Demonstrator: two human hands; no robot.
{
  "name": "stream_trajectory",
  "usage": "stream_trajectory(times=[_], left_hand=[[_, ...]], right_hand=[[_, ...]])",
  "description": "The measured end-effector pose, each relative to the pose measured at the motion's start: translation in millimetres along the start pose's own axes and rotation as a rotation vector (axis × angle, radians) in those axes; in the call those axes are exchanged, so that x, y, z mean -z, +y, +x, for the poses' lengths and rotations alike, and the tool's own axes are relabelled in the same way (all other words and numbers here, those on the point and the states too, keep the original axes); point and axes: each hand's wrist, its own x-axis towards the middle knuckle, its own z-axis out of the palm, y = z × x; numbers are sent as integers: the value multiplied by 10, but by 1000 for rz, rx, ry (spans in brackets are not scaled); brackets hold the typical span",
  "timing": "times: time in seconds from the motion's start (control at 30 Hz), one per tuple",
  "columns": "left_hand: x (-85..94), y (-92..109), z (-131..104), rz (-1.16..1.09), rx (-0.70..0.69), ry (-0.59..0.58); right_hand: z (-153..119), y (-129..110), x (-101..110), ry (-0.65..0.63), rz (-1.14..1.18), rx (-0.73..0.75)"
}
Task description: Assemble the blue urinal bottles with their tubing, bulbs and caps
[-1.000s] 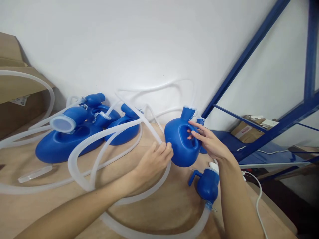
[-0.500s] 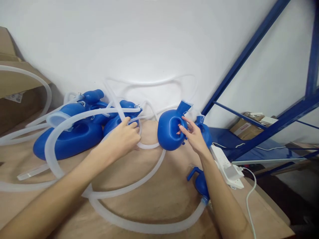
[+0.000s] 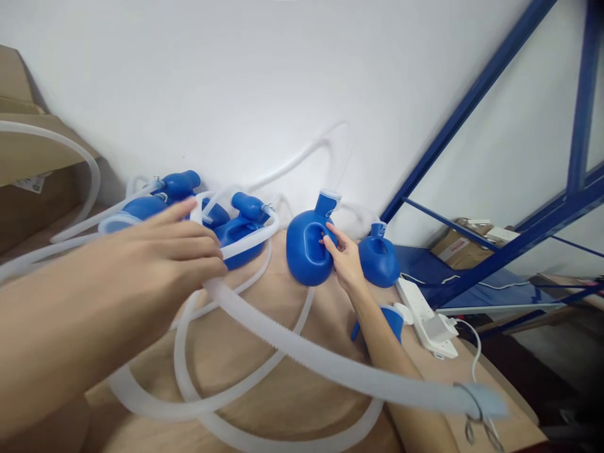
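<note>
My left hand [image 3: 184, 251] is closed around a translucent white hose [image 3: 330, 365], whose free end with a wire clamp [image 3: 472, 409] reaches across to the lower right. My right hand [image 3: 343, 255] grips the handle of a round blue bottle [image 3: 306, 248], its short neck pointing up. Just right of it stands another blue bottle [image 3: 379, 259]. To the left, a blue bottle [image 3: 240, 236] with a hose on its spout lies behind the held hose. A blue piece [image 3: 392, 321] is partly hidden by my right forearm.
More blue bottles [image 3: 177, 184] and coiled hoses sit at the left by a cardboard box [image 3: 38, 151]. A white power strip [image 3: 425, 314] with a plug lies on the table's right side. Beyond it rises a blue metal rack [image 3: 472, 100]. A white wall [image 3: 283, 82] stands behind.
My left hand has come nearer and to the left, swinging the hose across the front. The bottle at my right hand has shifted slightly left and turned more upright.
</note>
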Motion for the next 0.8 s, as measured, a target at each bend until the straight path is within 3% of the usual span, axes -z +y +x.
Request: stream_trajectory(times=[0.1,0.3,0.4,0.47,0.6,0.8], left_hand=[[-149,226,181,-122,-142,-67],[-550,728,392,4,-263,-145],[-613,951,453,133,-226,-150],[-615,1059,477,144,-273,-151],[-601,1156,443,12,-340,-131],[-628,1135,463,111,-293,-76]], right_hand=[[-7,-59,-164,-100,-33,-47],[43,-129,-416,-184,-156,-69],[77,-95,-477,-199,-204,-85],[91,-50,-504,-196,-231,-86],[105,56,-545,-207,-294,-71],[91,99,-570,-279,-361,-29]])
